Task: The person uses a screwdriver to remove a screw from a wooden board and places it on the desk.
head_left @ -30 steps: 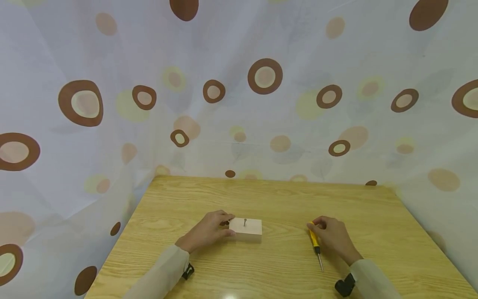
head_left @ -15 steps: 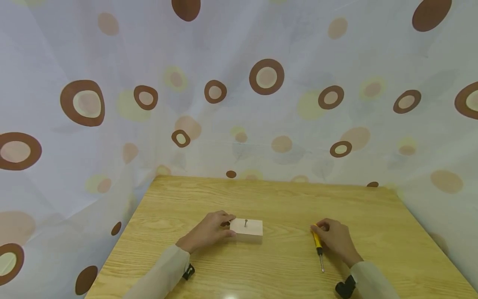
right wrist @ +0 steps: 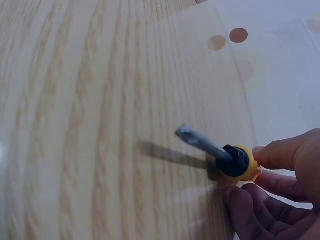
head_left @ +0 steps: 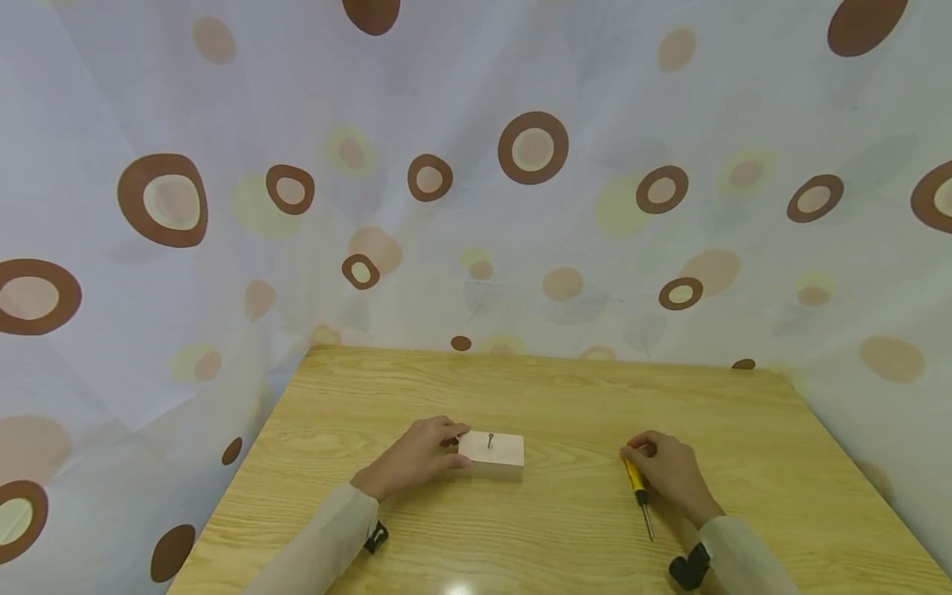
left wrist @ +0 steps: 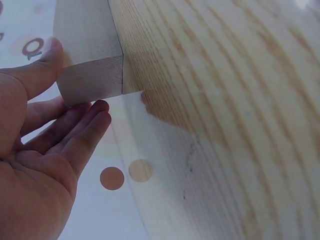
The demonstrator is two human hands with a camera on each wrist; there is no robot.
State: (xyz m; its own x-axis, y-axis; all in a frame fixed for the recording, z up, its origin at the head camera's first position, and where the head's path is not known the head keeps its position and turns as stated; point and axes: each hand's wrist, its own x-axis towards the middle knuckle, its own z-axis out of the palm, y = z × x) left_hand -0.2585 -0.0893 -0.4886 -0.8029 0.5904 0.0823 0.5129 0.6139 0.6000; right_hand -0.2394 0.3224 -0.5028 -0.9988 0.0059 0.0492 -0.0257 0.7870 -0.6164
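A pale wooden block (head_left: 502, 468) lies on the table, and a screw (head_left: 490, 440) stands out of its top face. At the block's left end, my left hand (head_left: 412, 459) grips it between thumb and fingers; the left wrist view shows the thumb on one side of the block (left wrist: 92, 82) and the fingers on the other. Further right, my right hand (head_left: 669, 475) holds a screwdriver (head_left: 636, 481) by its yellow handle. Its metal shaft (right wrist: 205, 145) points back toward the person, the tip apart from the block. Part of the handle is hidden by the fingers.
The wood-grain table (head_left: 550, 529) spreads around both hands. A white sheet (head_left: 476, 314) with brown and beige spots hangs along the back and both sides. Each wrist carries a black strap mount (head_left: 690, 567).
My right hand has shifted slightly to the right with the screwdriver, whose tip has swung right. My left hand and the block stay nearly in place.
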